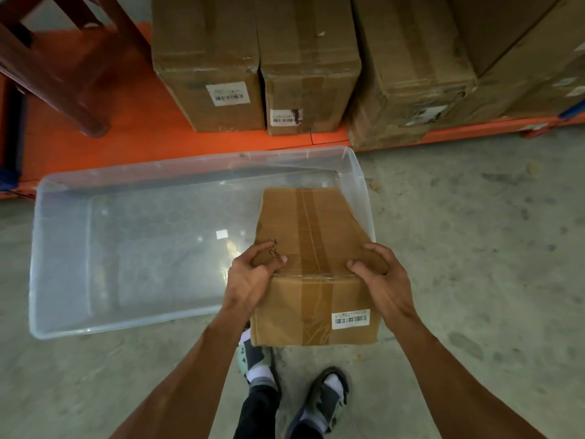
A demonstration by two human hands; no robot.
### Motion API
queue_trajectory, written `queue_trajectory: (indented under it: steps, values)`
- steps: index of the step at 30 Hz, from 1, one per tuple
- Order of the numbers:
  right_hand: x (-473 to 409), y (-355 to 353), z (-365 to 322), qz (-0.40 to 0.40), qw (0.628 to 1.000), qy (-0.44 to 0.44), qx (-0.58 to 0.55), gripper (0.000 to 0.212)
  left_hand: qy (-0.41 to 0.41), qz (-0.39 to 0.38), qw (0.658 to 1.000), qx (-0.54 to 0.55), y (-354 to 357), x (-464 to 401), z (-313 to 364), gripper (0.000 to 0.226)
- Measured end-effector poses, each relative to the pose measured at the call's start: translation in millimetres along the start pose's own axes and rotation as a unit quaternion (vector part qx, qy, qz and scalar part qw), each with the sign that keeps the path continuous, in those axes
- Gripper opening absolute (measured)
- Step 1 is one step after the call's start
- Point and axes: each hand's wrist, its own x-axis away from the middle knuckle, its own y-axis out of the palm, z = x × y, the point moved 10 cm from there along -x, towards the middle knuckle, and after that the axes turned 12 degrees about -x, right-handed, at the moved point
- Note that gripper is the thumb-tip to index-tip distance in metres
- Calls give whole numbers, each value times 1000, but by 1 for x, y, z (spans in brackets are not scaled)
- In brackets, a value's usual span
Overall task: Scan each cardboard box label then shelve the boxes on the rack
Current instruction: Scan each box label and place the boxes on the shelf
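I hold a taped cardboard box [311, 236] over the right end of a clear plastic bin [47, 223]. My left hand [253, 274] grips its near left corner and my right hand [378, 274] grips its near right corner. A white barcode label [350, 319] sits on the box's near face, lower right. Handwriting marks the top beside my left fingers. Several cardboard boxes stand on the low orange rack shelf [142, 134]: one with a barcode label [209, 68], another [308, 64] beside it, and a larger one [408, 71] to the right.
A dark wooden stool [63, 58] stands on the orange shelf at the far left. More boxes [522, 58] fill the far right. The floor is grey concrete [474, 248]. My feet in sandals [323, 397] are below the held box.
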Motion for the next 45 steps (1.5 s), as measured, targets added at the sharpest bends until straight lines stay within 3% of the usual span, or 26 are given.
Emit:
queue_trajectory:
  steps: [6,17,22,29,36,45]
  values:
    - [49,-23,-80,-4,999,-43,-18,45,50,23,998,-41,-30,72,73,46]
    - [209,-117,-336,23,981,-191,-31,65,224,44,969,-96,-79,281,313,56]
    - [298,-174,-434,89,954,-283,-32,60,308,36,946,-99,-88,373,397,58]
    - [428,-224,-511,177,896,-401,-67,53,424,37,900,-96,-121,495,472,64]
    - [555,-210,-568,204,834,-490,-151,46,528,49,844,-74,-210,621,516,51]
    - [638,-141,-716,133,769,-592,-200,47,600,150,785,-22,-352,718,597,38]
